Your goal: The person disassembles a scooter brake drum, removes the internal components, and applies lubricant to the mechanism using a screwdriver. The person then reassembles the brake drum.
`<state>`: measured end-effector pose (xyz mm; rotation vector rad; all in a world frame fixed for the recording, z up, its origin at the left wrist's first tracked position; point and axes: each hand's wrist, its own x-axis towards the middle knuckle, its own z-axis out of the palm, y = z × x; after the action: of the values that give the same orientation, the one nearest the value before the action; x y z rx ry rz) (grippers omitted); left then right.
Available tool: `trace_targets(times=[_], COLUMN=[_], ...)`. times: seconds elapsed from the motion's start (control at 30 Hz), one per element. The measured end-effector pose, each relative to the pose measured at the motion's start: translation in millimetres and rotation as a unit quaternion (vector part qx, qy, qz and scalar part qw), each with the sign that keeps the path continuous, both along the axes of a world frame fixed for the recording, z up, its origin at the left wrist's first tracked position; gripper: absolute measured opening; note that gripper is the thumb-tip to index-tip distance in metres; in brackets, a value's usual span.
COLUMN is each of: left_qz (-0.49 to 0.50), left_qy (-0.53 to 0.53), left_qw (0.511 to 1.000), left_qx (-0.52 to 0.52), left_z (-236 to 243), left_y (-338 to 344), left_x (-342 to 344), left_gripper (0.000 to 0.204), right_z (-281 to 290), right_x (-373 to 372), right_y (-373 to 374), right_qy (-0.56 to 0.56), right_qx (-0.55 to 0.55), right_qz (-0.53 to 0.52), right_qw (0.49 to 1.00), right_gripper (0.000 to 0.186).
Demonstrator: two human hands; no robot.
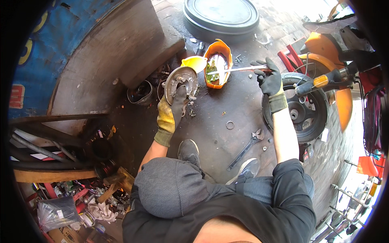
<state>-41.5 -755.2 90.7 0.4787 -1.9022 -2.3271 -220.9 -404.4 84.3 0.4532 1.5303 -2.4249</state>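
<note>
My left hand (170, 112), in a yellow and grey work glove, grips a round metal brake backing plate (183, 79) by its lower edge, its fittings facing up. My right hand (269, 81), in a dark glove with a yellowish cuff, is closed around a long thin pale stick-like tool (239, 70). The tool's far end reaches over an orange cut-open container (227, 82) holding liquid and something green; I cannot make out the tip. A yellow bowl-shaped piece (194, 63) lies between the plate and the container.
An adjustable wrench (246, 150) and a toothed ring (230, 125) lie on the dark floor near my shoes. A tyred wheel (298, 111) is at the right beside orange vehicle parts. A large black round lid (222, 14) is beyond. Clutter fills the lower left.
</note>
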Motion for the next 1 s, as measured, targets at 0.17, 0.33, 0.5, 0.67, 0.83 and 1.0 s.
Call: trace_targets(times=[0.17,0.33,0.5,0.67,0.83,1.0], left_qz=[-0.011,-0.026,-0.020,-0.015,-0.018,-0.012], left_qy=[0.032,0.054,0.058,0.063,0.068,0.063], left_qw=[0.996,0.991,0.994,0.994,0.991,0.993], left_qx=[-0.080,-0.123,-0.093,-0.091,-0.110,-0.098], left_z=[7,13,14,13,12,11], left_y=[7,7,9,10,8,9], left_x=[-1,-2,0,0,-1,1], left_gripper=[0.066,0.061,0.059,0.061,0.061,0.059], right_z=[29,88,119,123,125,126], right_x=[26,40,46,51,52,54], right_y=[-21,-38,-44,-48,-49,-50], right_qy=[0.220,0.228,0.162,0.166,0.157,0.159], right_qx=[0.082,0.099,0.094,0.107,0.114,0.114], right_qz=[0.103,0.146,0.175,0.167,0.176,0.174], right_qw=[0.967,0.958,0.967,0.966,0.965,0.965], right_gripper=[0.047,0.054,0.057,0.056,0.055,0.055])
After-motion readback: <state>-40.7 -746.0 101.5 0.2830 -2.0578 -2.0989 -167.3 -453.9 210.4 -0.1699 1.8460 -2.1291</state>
